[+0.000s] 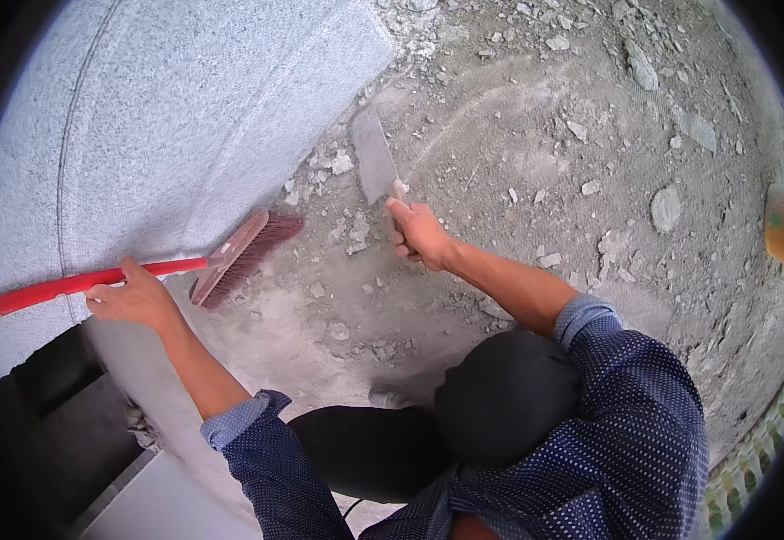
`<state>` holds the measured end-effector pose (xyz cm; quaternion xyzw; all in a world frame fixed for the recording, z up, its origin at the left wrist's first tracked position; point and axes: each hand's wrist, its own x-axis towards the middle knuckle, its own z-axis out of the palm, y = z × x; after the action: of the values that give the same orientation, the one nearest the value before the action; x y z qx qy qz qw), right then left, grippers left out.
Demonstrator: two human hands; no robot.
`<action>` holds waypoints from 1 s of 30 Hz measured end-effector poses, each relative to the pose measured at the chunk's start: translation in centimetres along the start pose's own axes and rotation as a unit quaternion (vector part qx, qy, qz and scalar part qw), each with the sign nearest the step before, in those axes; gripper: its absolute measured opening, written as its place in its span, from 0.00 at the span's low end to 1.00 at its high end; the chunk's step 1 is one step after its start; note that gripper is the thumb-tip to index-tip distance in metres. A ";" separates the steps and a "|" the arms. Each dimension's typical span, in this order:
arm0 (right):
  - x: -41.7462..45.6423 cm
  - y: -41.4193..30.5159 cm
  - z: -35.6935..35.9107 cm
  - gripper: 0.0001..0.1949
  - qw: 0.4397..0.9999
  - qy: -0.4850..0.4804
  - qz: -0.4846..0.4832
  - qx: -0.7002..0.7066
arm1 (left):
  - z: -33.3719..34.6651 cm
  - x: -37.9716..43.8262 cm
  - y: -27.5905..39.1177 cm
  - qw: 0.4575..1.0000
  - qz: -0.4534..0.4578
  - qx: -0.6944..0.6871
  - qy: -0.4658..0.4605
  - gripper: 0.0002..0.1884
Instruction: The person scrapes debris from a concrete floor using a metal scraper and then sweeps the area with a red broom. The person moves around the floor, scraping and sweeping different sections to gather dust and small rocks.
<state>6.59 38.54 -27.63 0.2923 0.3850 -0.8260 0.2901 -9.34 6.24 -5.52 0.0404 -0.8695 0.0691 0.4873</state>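
Note:
My left hand (137,297) grips the red handle (48,290) of a push broom. The broom's reddish-brown head (233,260) is low by the foot of the wall, its dark red bristles turned toward the dusty floor. In my right hand (421,236) is the wooden grip of a broad metal trowel or scraper, whose wide grey blade (375,152) points away from me, close to the wall's base. White plaster chunks (341,163) lie beside the blade's left edge. Whether the blade touches the floor, I cannot tell.
A rough, light grey plastered wall (162,121) rises at the left. Plaster flakes and grit cover the concrete floor (486,182). A strip of mesh (697,128) lies far right. At the right rim is a yellowish container (780,226); a dark opening (61,398) is at lower left.

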 end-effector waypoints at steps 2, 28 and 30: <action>-0.3 0.6 -0.7 0.20 1.000 0.011 0.021 0.004 | -1.1 0.0 -1.0 1.000 0.011 0.005 -0.024 0.29; -3.9 -4.0 -1.0 0.24 0.936 0.129 -0.284 0.165 | -1.4 0.2 -0.5 0.998 -0.033 -0.014 -0.052 0.35; -3.4 -4.6 0.5 0.26 0.883 0.169 -0.388 0.200 | -1.8 0.1 -0.9 0.998 -0.033 -0.032 -0.048 0.34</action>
<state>5.49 41.43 -22.80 0.3064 0.3374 -0.8700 -0.1882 -7.76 5.67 -4.47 0.0565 -0.8918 0.0235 0.4482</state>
